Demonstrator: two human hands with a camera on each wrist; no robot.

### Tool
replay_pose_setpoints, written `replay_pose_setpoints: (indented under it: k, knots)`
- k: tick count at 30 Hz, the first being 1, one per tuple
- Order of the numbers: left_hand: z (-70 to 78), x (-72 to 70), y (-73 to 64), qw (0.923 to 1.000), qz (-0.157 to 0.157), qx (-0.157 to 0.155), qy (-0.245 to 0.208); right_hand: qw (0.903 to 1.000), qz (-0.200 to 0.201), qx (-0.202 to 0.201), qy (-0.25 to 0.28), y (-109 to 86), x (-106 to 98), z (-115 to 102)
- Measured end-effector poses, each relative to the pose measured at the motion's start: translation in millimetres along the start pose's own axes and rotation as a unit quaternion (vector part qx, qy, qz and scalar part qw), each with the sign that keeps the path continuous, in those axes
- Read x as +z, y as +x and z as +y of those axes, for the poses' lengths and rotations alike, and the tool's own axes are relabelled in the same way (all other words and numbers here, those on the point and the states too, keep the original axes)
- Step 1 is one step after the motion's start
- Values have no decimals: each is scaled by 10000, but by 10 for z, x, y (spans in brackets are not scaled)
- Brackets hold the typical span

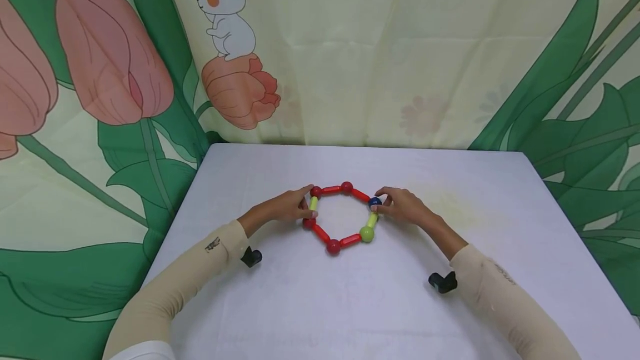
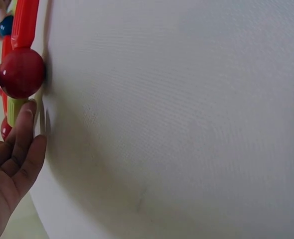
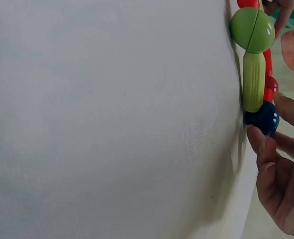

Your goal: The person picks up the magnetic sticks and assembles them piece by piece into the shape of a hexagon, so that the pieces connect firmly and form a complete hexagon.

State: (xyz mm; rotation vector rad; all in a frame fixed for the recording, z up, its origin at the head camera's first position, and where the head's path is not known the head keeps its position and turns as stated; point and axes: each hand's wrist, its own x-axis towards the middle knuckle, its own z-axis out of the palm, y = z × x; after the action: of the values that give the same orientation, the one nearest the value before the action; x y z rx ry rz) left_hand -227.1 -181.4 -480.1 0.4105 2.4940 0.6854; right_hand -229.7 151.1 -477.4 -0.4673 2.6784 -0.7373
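A six-sided ring of toy building balls and rods lies on the white table. Its left side is a yellow-green rod [image 1: 313,204] between two red balls, [image 2: 21,73] the nearer one large in the left wrist view. My left hand [image 1: 287,205] grips this side, thumb against the nearer ball and a finger reaching the farther one. At the ring's right, my right hand [image 1: 406,206] pinches a blue ball [image 3: 262,118] between thumb and fingers. From there another yellow-green rod [image 3: 253,82] runs to a green ball [image 1: 367,234]. Red rods [image 1: 350,240] join the other sides.
The white-covered table [image 1: 320,304] extends around the ring on all sides. Behind it hangs a curtain [image 1: 360,60] printed with tulips, leaves and a rabbit. A black wrist device [image 1: 442,282] hangs under the right sleeve, another [image 1: 251,257] under the left.
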Motion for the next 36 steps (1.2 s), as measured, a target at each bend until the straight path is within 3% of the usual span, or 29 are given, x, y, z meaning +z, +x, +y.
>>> replay_pose_setpoints:
  k: [5,9,16,36]
  knots:
    - [16,1,-5,10000,-1,16,2,9994,-163,250,147,1,74,-23]
    - [33,-4,-18,10000,-7,16,-40,9977,-92,527,416,12,123,-79]
    - [43,2,-25,10000,15,-35,-86,9949,24,932,393,10,163,-169]
    - [60,27,-23,9999,23,-22,-116,9946,-286,627,777,-24,93,-99]
